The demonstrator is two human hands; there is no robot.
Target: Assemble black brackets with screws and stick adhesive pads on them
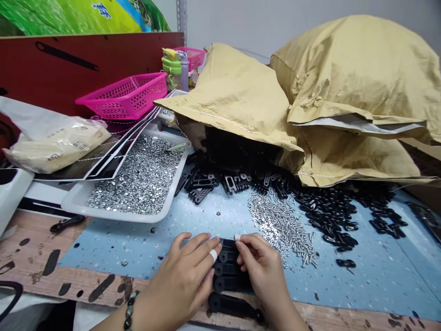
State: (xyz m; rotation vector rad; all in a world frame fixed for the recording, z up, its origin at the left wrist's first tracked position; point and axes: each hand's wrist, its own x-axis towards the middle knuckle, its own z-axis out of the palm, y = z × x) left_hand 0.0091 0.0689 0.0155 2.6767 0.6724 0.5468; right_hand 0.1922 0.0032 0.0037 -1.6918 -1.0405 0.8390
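Observation:
Both hands rest at the near edge of the blue work mat point(379, 276). My left hand point(188, 271) lies with fingers curled against a row of black plastic clips point(229, 269) lined up side by side; one finger wears white tape. My right hand point(263, 266) pinches at the top of the same row, its fingertip taped too. Whether a small part sits in that pinch is hidden. A loose pile of silver screws point(284, 227) lies just right of my right hand. A further black clip point(234, 305) lies below the row.
A white tray of silver nuts point(138, 181) sits at left. Heaps of black plastic parts point(330, 209) spill from tan sacks point(344, 92) at the back. A pink basket point(126, 96), bottles and a white bag point(51, 142) stand at the back left.

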